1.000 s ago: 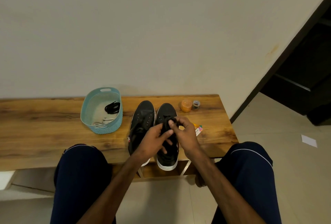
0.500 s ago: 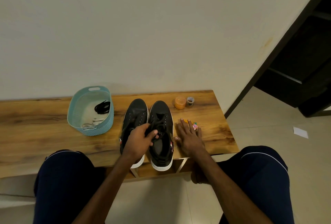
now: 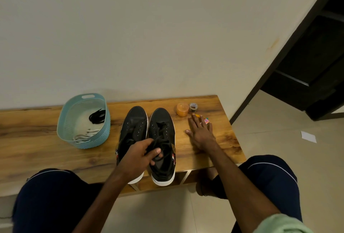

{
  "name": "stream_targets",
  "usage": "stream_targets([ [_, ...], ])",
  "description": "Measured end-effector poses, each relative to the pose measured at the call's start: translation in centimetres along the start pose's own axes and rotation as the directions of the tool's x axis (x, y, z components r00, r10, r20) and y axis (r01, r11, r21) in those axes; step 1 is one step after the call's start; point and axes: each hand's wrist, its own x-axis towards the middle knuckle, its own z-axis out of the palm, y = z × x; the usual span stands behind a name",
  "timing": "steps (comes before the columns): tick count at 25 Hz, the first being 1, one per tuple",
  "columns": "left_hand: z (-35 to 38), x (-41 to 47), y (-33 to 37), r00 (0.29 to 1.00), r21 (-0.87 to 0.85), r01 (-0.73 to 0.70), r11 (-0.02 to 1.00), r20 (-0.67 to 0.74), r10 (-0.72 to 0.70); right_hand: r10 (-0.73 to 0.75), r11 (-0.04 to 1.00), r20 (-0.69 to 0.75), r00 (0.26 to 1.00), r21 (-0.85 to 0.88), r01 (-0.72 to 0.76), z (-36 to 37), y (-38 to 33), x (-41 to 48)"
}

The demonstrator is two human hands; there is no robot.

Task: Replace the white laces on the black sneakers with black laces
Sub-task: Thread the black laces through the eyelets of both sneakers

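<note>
No lettering can be read on the sneakers, the orange jar or elsewhere.

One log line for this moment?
left hand: grips black lace on right sneaker | right hand: flat on bench | left sneaker: unlaced | basket: white laces, spare lace

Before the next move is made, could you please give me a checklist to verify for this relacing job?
1. Left hand grips the black lace on the right sneaker: ok.
2. White laces off both sneakers and in the blue basket: ok.
3. Left sneaker laced: not ok, its eyelets are bare.
4. Spare black lace ready in the basket: ok.
5. Right hand holding the small colourful item: cannot tell, it lies flat over it.
</note>
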Motion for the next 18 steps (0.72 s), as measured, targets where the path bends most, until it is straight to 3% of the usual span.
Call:
stream_targets([
  [2, 0.0, 0.1, 0.0, 1.0, -0.005, -0.001, 1.0, 0.004, 0.001, -0.006, 1.0, -0.021, 1.0, -0.007, 0.006, -0.5, 0.7, 0.8],
  [5, -0.2, 0.3, 0.2, 1.0, 0.006, -0.013, 1.0, -0.002, 0.013, 0.006, 1.0, -0.181, 0.984, -0.011, -0.008, -1.3, 0.1, 1.6],
  [8, -0.2, 0.6, 0.7, 0.999, -0.008, -0.012, 1.0, -0.052, 0.012, -0.11, 0.991, -0.294, 0.949, -0.107, 0.082, -2.4, -1.8, 1.8],
  [9, -0.1, 0.8, 0.9, 0.997, -0.003, -0.016, 1.0, -0.075, 0.016, -0.125, 0.992, -0.339, 0.932, -0.061, 0.11, -2.8, -2.8, 1.5],
  [11, 0.0, 0.9, 1.2, 0.992, 0.011, -0.046, 0.999, -0.118, 0.047, -0.042, 0.964, -0.446, 0.894, 0.217, 0.153, -3.9, -5.5, 0.7],
  [12, -0.1, 1.0, 1.3, 0.99, 0.014, -0.064, 0.998, -0.129, 0.065, 0.04, 0.892, -0.424, 0.905, 0.423, 0.159, -4.4, -7.0, 0.2],
  [14, -0.4, 1.0, 1.5, 0.991, 0.012, -0.091, 0.996, -0.096, 0.092, 0.085, 0.738, -0.212, 0.974, 0.67, 0.081, -4.9, -9.6, -1.0],
  [16, -0.4, 0.7, 1.6, 0.994, 0.007, -0.105, 0.994, -0.005, 0.105, 0.035, 0.773, -0.069, 0.997, 0.634, 0.017, -4.4, -10.6, -2.3],
  [18, 0.1, 0.2, 1.6, 0.993, -0.003, -0.096, 0.995, 0.072, 0.096, 0.047, 0.803, -0.042, 0.998, 0.596, -0.013, -4.0, -10.3, -3.3],
])
